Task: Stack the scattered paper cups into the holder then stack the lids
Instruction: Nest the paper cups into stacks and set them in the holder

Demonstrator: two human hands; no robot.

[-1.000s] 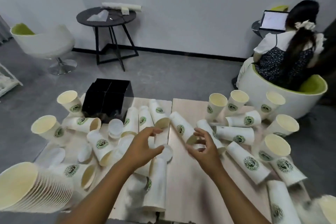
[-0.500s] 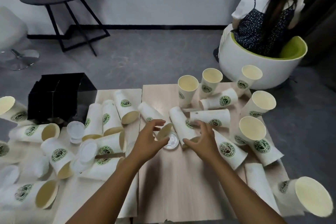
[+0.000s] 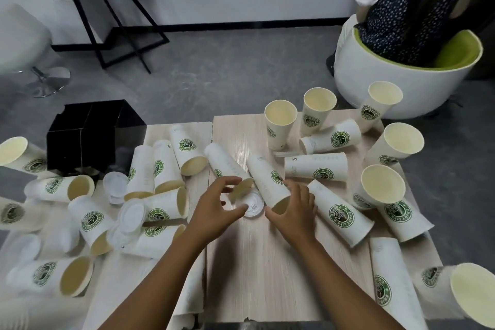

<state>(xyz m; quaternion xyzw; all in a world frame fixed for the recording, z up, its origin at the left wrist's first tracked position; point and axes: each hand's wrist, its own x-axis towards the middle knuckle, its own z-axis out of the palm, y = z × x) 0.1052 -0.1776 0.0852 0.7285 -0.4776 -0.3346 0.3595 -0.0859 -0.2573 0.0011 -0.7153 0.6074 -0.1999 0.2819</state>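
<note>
Wooden table (image 3: pixel 257 276), scattered cups, hands (image 3: pixel 214 211) beside lid (image 3: pixel 253 205)

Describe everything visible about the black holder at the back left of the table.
The glossy black box-shaped holder stands upright at the table's far left edge, open at the top. Thin walls split it into compartments; how many is unclear. It looks like shiny acrylic or plastic, and its front face mirrors nearby objects. No cups show above its rim. White paper cups with green logos lie close to its left side and front; contact cannot be confirmed. Neither hand is near it.
</note>
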